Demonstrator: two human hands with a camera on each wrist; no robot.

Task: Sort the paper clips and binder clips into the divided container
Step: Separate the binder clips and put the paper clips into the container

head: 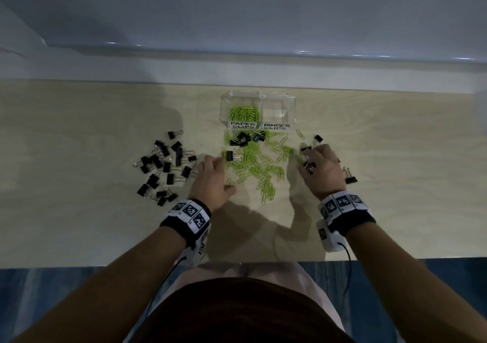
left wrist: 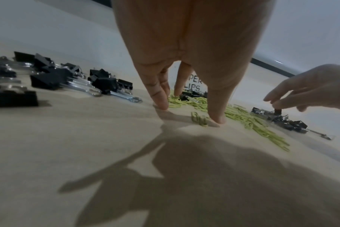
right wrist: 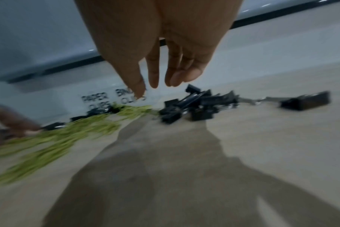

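The clear divided container stands at the table's far middle; its "PAPER CLIPS" side holds green paper clips, and its "BINDER CLIPS" side is bare. A loose heap of green paper clips lies in front of it, with a few black binder clips mixed in near the labels. My left hand rests with straight fingertips on the table at the heap's left edge. My right hand hovers, fingers relaxed, over a small cluster of binder clips; the right wrist view is blurred.
A large pile of black binder clips lies on the wooden table to my left. One more binder clip sits just right of my right hand. A pale wall ledge runs behind the container.
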